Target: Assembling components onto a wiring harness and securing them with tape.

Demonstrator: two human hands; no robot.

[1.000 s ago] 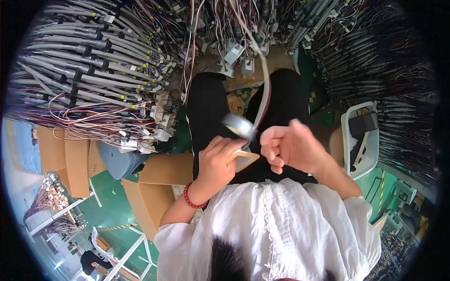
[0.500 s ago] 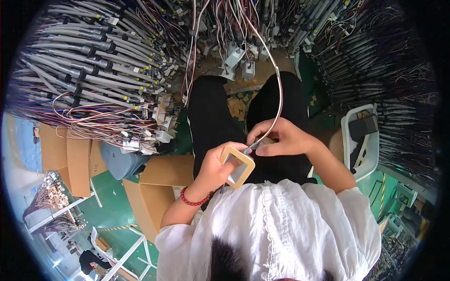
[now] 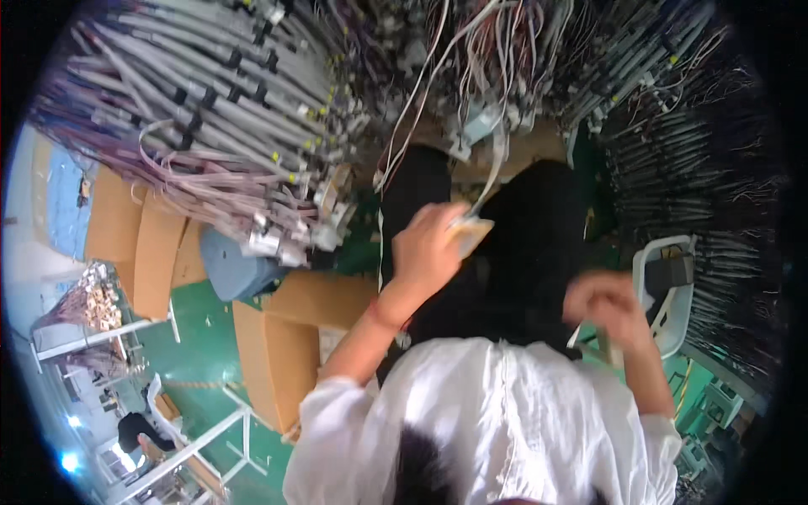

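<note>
My left hand (image 3: 427,255) is closed around a small square box with a tan rim (image 3: 474,237), held above my lap. A pale cable (image 3: 494,173) runs from that box up toward the hanging wires ahead. My right hand (image 3: 604,305) is off to the right, apart from the box and near the white bin. Motion smears its fingers, so whether they hold anything does not show. Between my knees and the hanging wires dangles a white box (image 3: 480,124).
Grey cable bundles (image 3: 210,97) crowd the left, and dark bundles (image 3: 673,160) the right. A white bin (image 3: 686,307) stands at my right. To my left are an open cardboard box (image 3: 290,370), a blue stool (image 3: 231,269) and a white metal frame (image 3: 202,433).
My right hand has let go of the cable and swung right, away from the box. My left hand has moved up and forward with the box, turning it. The whole view has shifted.
</note>
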